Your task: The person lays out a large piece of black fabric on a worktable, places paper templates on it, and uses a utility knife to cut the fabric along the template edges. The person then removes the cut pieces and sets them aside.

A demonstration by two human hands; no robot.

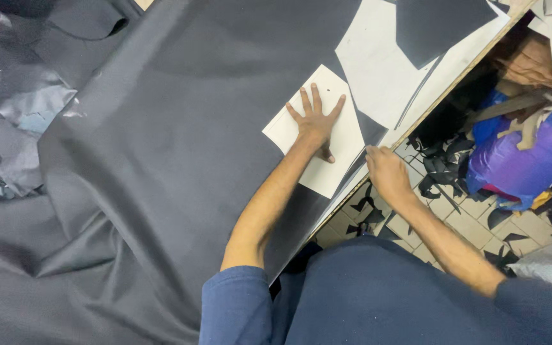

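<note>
A large sheet of dark grey leather-like material (pixel 180 147) covers the table. On it lies a white card pattern piece (pixel 337 169), a slanted four-sided shape. My left hand (pixel 314 121) presses flat on this card with fingers spread. My right hand (pixel 386 171) is at the card's right edge near the table edge, fingers curled; what it holds, if anything, is hidden.
More white card shapes (pixel 378 64) and a dark cut piece (pixel 436 25) lie further along the table. The table edge (pixel 442 96) runs diagonally. On the tiled floor (pixel 467 223) lie dark offcuts, a purple-blue bag (pixel 525 160) and brown scraps. Crumpled grey material (pixel 14 121) is heaped at left.
</note>
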